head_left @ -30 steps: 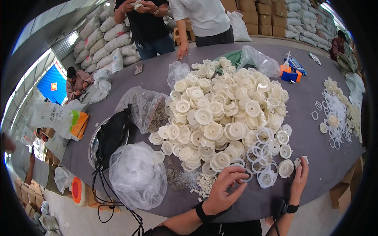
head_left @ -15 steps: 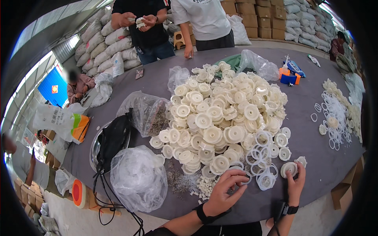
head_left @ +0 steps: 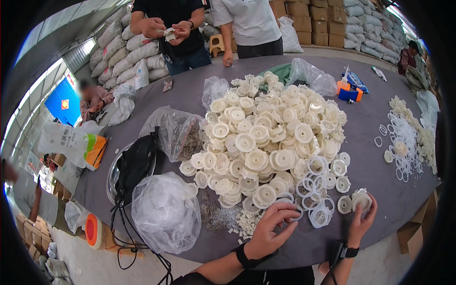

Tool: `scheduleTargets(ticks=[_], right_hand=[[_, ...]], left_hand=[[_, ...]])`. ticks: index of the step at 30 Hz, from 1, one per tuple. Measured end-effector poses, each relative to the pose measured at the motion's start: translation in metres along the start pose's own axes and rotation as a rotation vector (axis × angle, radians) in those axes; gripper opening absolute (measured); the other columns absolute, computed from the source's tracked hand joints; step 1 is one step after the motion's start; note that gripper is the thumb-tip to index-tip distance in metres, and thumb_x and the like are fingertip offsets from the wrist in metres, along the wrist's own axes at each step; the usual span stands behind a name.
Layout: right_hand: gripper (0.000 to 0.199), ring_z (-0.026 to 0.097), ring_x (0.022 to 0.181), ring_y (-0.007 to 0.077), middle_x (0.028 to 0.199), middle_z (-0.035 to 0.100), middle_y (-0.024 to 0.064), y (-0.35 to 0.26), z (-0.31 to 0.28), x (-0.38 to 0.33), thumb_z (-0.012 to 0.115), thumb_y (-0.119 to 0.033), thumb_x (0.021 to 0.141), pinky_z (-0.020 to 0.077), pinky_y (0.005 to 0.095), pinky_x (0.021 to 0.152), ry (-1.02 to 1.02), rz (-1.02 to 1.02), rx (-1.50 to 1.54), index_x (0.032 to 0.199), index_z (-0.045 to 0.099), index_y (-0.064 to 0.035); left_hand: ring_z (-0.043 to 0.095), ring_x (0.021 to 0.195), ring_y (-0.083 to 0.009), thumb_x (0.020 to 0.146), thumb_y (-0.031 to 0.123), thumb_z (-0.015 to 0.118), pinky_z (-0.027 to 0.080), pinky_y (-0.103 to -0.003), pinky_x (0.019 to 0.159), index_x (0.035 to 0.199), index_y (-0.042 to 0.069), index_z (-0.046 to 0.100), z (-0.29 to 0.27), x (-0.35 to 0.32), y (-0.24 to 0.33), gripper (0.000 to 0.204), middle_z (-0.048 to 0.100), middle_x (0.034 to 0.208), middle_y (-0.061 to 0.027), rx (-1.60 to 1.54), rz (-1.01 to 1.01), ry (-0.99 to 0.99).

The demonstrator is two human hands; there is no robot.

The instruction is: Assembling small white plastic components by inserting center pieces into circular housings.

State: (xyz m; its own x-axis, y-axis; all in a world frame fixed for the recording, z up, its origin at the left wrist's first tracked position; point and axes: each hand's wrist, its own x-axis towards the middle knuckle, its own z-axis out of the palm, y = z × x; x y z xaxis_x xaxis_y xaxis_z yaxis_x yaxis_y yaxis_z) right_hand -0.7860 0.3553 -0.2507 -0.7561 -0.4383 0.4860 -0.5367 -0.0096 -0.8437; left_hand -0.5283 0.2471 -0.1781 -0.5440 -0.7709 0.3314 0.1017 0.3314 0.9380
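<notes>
My left hand (head_left: 271, 229) is curled at the front edge of a big heap of cream plastic wheels (head_left: 266, 142), a translucent ring (head_left: 297, 213) pinched between its fingers. To the right, my right hand (head_left: 359, 227) has its fingers around a cream plastic wheel (head_left: 362, 199) at the table top. Another round cream wheel (head_left: 345, 204) lies flat just left of those fingers. Between the hands is a loose cluster of translucent rings (head_left: 321, 216). Small white plastic pieces (head_left: 247, 224) and tiny metal bits (head_left: 209, 213) are scattered left of my left hand.
A clear plastic bag (head_left: 166, 213) and a black drawstring pouch (head_left: 136, 164) on a metal dish (head_left: 113, 183) are at left. More rings (head_left: 403, 142) lie far right, and an orange-and-blue bottle holder (head_left: 350, 90) stands at the back. Two people stand across the grey table (head_left: 380, 204).
My right hand has shifted slightly right, from one cream wheel to the one beside it; the first now lies to its left. My left hand keeps nearly the same place with the ring.
</notes>
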Motion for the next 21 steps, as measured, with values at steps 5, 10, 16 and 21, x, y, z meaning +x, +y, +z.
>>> scheduleTargets(ticks=[5, 10, 16, 21], right_hand=[[0.036, 0.046, 0.114, 0.0222, 0.121, 0.049, 0.0131, -0.013, 0.006, -0.004, 0.048, -0.009, 0.090, 0.0331, 0.0344, 0.099, 0.259, 0.027, 0.197, 0.125, 0.042, 0.0007], [0.040, 0.050, 0.105, 0.0216, 0.115, 0.050, 0.0128, -0.044, 0.010, -0.032, 0.047, -0.015, 0.087, 0.0384, 0.0337, 0.093, -0.045, 0.101, 0.549, 0.123, 0.042, 0.0027], [0.039, 0.049, 0.100, 0.0162, 0.110, 0.051, 0.0099, -0.112, 0.072, -0.055, 0.049, -0.015, 0.085, 0.0385, 0.0305, 0.090, -0.450, 0.217, 0.675, 0.120, 0.043, 0.0014], [0.040, 0.047, 0.102, 0.0168, 0.112, 0.049, 0.0102, -0.098, 0.091, -0.058, 0.045, -0.019, 0.087, 0.0382, 0.0298, 0.088, -0.403, 0.170, 0.624, 0.122, 0.041, -0.0006]], left_hand=[[0.054, 0.076, -0.0076, 0.078, -0.002, 0.062, 0.042, -0.020, 0.066, 0.098, 0.006, 0.063, -0.004, -0.001, 0.001, 0.021, 0.053, 0.111, -0.0064, 0.010, -0.001, -0.014], [0.055, 0.094, -0.0152, 0.078, 0.002, 0.065, 0.044, -0.026, 0.079, 0.117, 0.008, 0.056, -0.001, 0.001, 0.003, 0.041, 0.049, 0.121, -0.0097, -0.062, 0.038, -0.255], [0.035, 0.129, -0.0303, 0.073, 0.007, 0.070, 0.030, -0.039, 0.105, 0.140, 0.008, 0.028, 0.002, 0.008, -0.005, 0.079, 0.033, 0.140, -0.0170, 0.061, 0.167, -0.364], [0.035, 0.129, -0.0311, 0.073, 0.005, 0.068, 0.031, -0.038, 0.104, 0.141, 0.007, 0.027, 0.002, 0.007, -0.009, 0.080, 0.032, 0.142, -0.0164, 0.084, 0.094, -0.335]])
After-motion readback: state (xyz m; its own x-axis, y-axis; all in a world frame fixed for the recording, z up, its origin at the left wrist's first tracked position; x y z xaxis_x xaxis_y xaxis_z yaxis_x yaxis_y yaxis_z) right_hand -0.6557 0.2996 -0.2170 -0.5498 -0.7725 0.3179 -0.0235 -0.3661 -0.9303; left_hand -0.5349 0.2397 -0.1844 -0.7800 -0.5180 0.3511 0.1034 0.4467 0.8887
